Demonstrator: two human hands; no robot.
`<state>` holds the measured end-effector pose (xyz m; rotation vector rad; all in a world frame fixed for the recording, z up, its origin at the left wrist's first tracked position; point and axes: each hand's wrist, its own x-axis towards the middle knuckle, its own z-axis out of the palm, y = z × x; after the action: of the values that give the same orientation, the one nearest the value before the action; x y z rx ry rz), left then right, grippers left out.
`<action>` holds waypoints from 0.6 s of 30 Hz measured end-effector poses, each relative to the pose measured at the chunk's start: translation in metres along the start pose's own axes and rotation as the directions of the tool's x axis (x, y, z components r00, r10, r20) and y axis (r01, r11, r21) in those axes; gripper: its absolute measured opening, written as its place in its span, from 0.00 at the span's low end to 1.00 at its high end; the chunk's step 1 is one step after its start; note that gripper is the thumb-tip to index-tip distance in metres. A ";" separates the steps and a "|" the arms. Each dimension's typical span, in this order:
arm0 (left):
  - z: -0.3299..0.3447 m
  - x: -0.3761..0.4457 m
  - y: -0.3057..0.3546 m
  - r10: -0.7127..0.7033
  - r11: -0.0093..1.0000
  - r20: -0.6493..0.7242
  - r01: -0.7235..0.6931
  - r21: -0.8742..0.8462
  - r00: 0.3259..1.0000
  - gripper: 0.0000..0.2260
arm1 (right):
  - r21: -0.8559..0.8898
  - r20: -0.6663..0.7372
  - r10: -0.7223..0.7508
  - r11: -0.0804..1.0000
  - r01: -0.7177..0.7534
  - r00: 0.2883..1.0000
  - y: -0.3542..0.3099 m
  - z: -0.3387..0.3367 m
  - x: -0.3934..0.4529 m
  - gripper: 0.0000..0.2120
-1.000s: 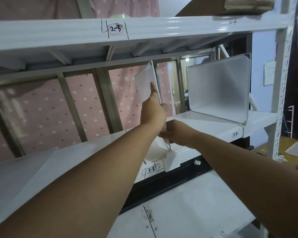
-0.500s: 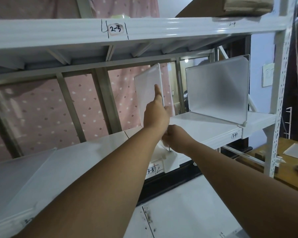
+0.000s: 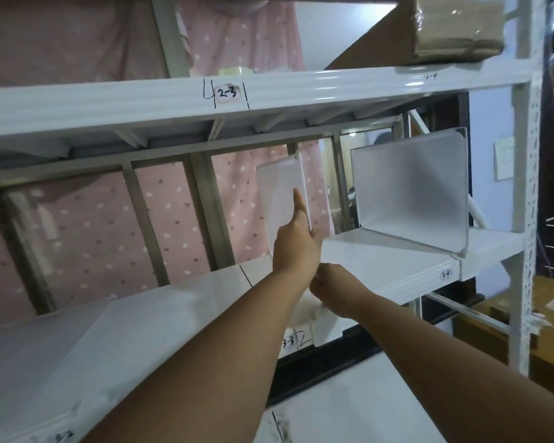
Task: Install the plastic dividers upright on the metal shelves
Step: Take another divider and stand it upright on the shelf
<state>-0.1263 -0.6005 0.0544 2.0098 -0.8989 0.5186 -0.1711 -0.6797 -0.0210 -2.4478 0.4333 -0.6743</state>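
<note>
Since half a second earlier, the divider [image 3: 280,190] is turned slightly edge-on and is held a little more upright, while both hands are kept almost where they were. The left hand [image 3: 296,247] is raised against the panel's near face, with its index finger stretched straight up along the plastic and its thumb seen behind the panel's right edge, so the sheet is pinched between them. The right hand [image 3: 331,290] is placed lower, just beneath the left wrist, at the panel's foot by the front lip of the middle shelf [image 3: 397,266]; its fingers are hidden, so it cannot be told whether they are curled round the foot or merely pressed to it.

The held divider is a frosted, translucent white sheet with rounded upper corners, and it is seen standing above the shelf near the label marked 3-3 [image 3: 290,342]. A second divider [image 3: 410,187], of the same milky plastic, is already stood upright further right on the same shelf, its bent foot laid flat on the metal and hooked at the front edge.

A brown parcel [image 3: 458,27] is seen on the upper shelf [image 3: 333,87], and a pink dotted curtain [image 3: 87,225] is hung behind the rack.
</note>
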 end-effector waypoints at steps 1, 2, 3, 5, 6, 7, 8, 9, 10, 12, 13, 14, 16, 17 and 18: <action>-0.001 0.000 0.000 0.004 1.000 0.010 -0.004 -0.008 1.000 0.39 | 0.007 0.000 0.002 1.000 -0.002 1.000 0.000 0.000 0.000 0.12; -0.002 0.000 -0.001 0.008 1.000 0.016 -0.007 -0.016 1.000 0.39 | 0.013 -0.002 0.008 1.000 -0.008 1.000 0.000 0.001 -0.001 0.12; -0.003 -0.001 -0.002 0.010 1.000 0.024 -0.009 -0.028 1.000 0.39 | 0.018 -0.007 0.012 1.000 -0.012 1.000 0.000 0.002 -0.002 0.13; -0.004 -0.003 -0.001 0.012 0.998 0.048 -0.009 -0.058 0.999 0.38 | 0.036 -0.019 0.016 0.999 -0.015 1.000 0.001 0.003 -0.003 0.13; -0.005 -0.004 0.000 0.010 0.998 0.050 -0.007 -0.069 0.999 0.38 | 0.045 -0.023 0.016 0.999 -0.015 1.000 0.002 0.003 -0.004 0.14; -0.006 -0.004 0.000 0.006 0.997 0.047 -0.002 -0.077 0.999 0.38 | 0.052 -0.023 0.017 0.999 -0.016 1.000 0.002 0.003 -0.004 0.13; -0.006 -0.005 0.001 0.001 0.996 0.045 0.003 -0.088 0.999 0.38 | 0.064 -0.019 0.021 0.998 -0.020 1.000 0.002 0.004 -0.005 0.13; -0.006 -0.006 0.000 -0.007 0.995 0.047 0.012 -0.102 0.999 0.38 | 0.079 -0.016 0.024 0.997 -0.023 1.000 0.002 0.005 -0.005 0.14; -0.006 -0.006 -0.001 -0.013 0.994 0.048 0.018 -0.109 0.999 0.39 | 0.096 -0.021 0.027 0.995 -0.025 0.999 0.003 0.006 -0.006 0.16; -0.007 -0.005 -0.003 -0.019 0.995 0.060 0.025 -0.097 0.998 0.40 | 0.131 -0.028 0.033 0.991 -0.029 0.999 0.002 0.008 -0.007 0.18; -0.007 -0.004 -0.003 -0.016 0.995 0.063 0.022 -0.097 0.998 0.40 | 0.142 -0.032 0.038 0.989 -0.034 0.999 0.002 0.007 -0.008 0.16; -0.007 -0.003 -0.004 -0.014 0.994 0.064 0.020 -0.107 0.998 0.40 | 0.148 -0.031 0.045 0.988 -0.040 0.999 0.002 0.007 -0.008 0.15; -0.007 -0.003 -0.005 -0.028 0.989 0.066 0.037 -0.140 0.997 0.41 | 0.159 -0.020 0.056 0.986 -0.052 0.998 0.002 0.005 -0.007 0.12; -0.007 -0.002 -0.005 -0.039 0.986 0.074 0.051 -0.161 0.996 0.41 | 0.165 -0.018 0.063 0.985 -0.059 0.998 0.002 0.004 -0.007 0.11; -0.007 -0.002 -0.006 -0.053 0.981 0.082 0.068 -0.182 0.995 0.41 | 0.168 -0.016 0.068 0.984 -0.064 0.998 0.002 0.003 -0.007 0.11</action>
<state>-0.1233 -0.5910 0.0534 1.8920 -0.8953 0.3137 -0.1757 -0.6764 -0.0270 -2.2601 0.4458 -0.6820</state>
